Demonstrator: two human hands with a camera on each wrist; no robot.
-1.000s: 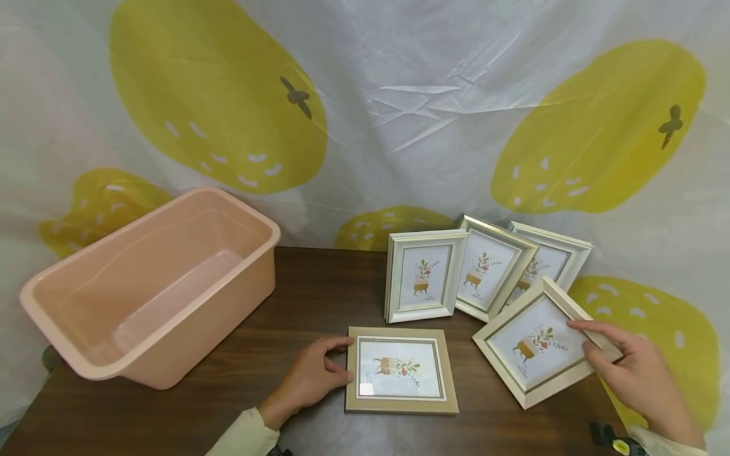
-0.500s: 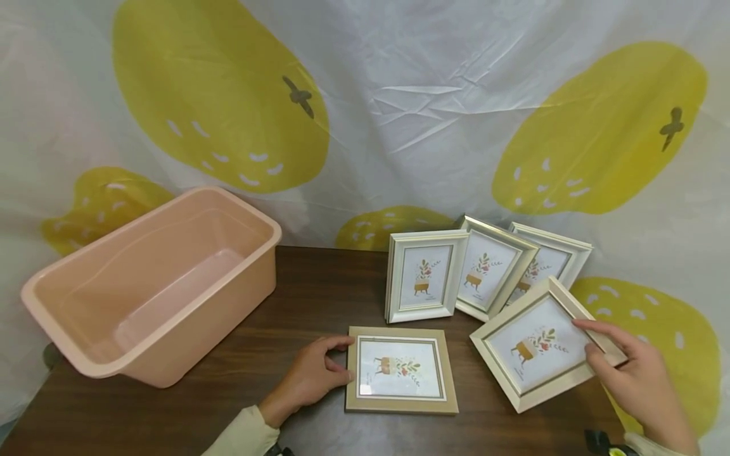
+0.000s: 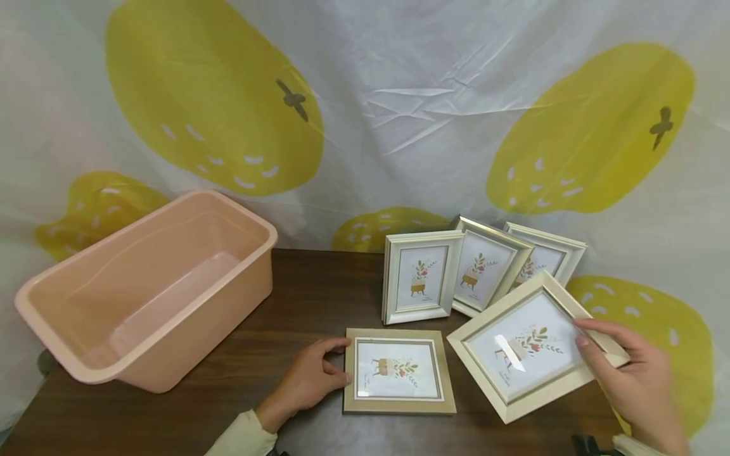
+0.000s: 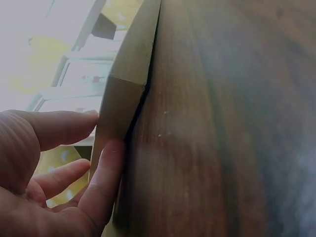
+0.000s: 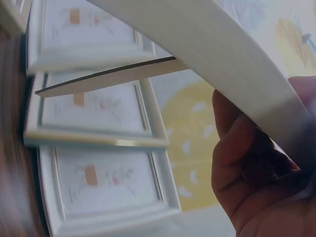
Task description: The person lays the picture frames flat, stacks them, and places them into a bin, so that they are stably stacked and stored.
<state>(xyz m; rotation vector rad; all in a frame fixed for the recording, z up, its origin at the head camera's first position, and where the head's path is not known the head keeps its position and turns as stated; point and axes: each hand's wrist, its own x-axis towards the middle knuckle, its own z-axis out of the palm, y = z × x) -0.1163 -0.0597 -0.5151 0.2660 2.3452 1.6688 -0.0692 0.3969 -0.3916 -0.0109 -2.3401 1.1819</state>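
A tan picture frame (image 3: 399, 408) lies flat on the table with its picture facing up. My left hand (image 3: 310, 377) touches its left edge with thumb and fingertips; in the left wrist view the fingers (image 4: 111, 153) rest against the frame's side (image 4: 123, 94). On the right, my right hand (image 3: 639, 373) pinches a cream picture frame (image 3: 550, 396) by its right corner, thumb on the front. That frame is held tilted, and its support leg (image 5: 113, 76) juts out behind in the right wrist view. Most of the right fingers are hidden behind it.
Three picture frames stand at the back right: a white one (image 3: 390, 278), a champagne-coloured one (image 3: 516, 263) and a pale one (image 3: 573, 259) partly covered. A pink plastic tub (image 3: 217, 316) stands at the left on the dark wooden table (image 3: 308, 285). Behind hangs a fruit-print cloth (image 3: 399, 158).
The right hand has brought the cream frame left and slightly nearer, and a glare now shows on its glass. The left hand and the flat tan frame have stayed in place.
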